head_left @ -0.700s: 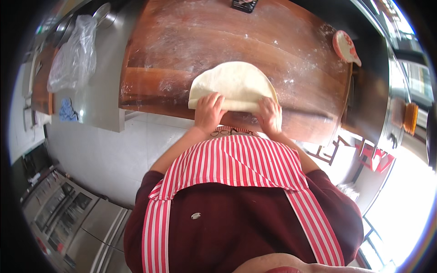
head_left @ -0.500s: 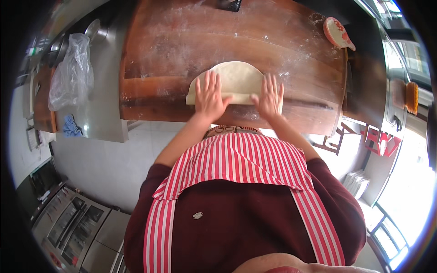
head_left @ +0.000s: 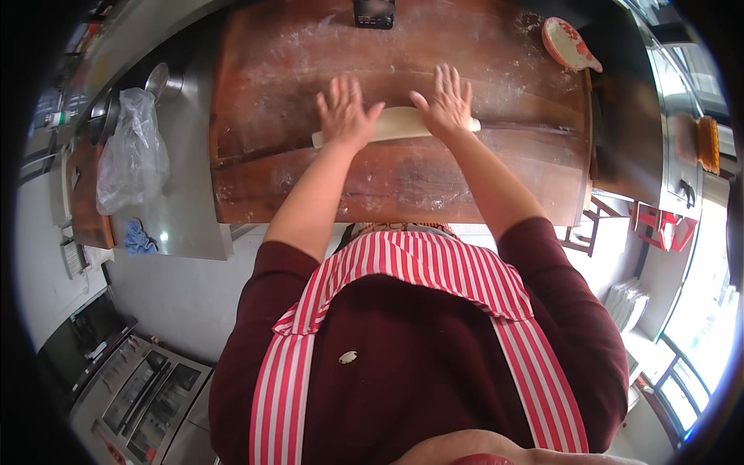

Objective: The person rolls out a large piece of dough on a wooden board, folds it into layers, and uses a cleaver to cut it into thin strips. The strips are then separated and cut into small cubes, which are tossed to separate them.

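A sheet of pale dough [head_left: 401,126] is wrapped into a roll lying crosswise on the floured wooden table. From the roll's right end a long dark rod [head_left: 535,126], like a rolling pin, sticks out, partly blurred. My left hand [head_left: 346,112] lies over the left part of the roll, palm down, fingers spread and pointing away from me. Over the right part rests my right hand [head_left: 447,102], also flat, with its fingers stretched out. Both thumbs point inward, and the dough shows between the hands. Neither hand is closed around anything.
The wooden table [head_left: 403,186] has flour scattered on it. A red-and-white scoop-shaped container [head_left: 570,45] sits at its far right, a black box [head_left: 374,14] at the far edge. Left, a metal counter [head_left: 190,209] carries a plastic bag [head_left: 133,155] and a blue cloth [head_left: 139,238].
Both hands have moved forward, away from me, and the roll with them. The flat half-round of dough beyond the roll has been mostly wound up, leaving a narrow strip.
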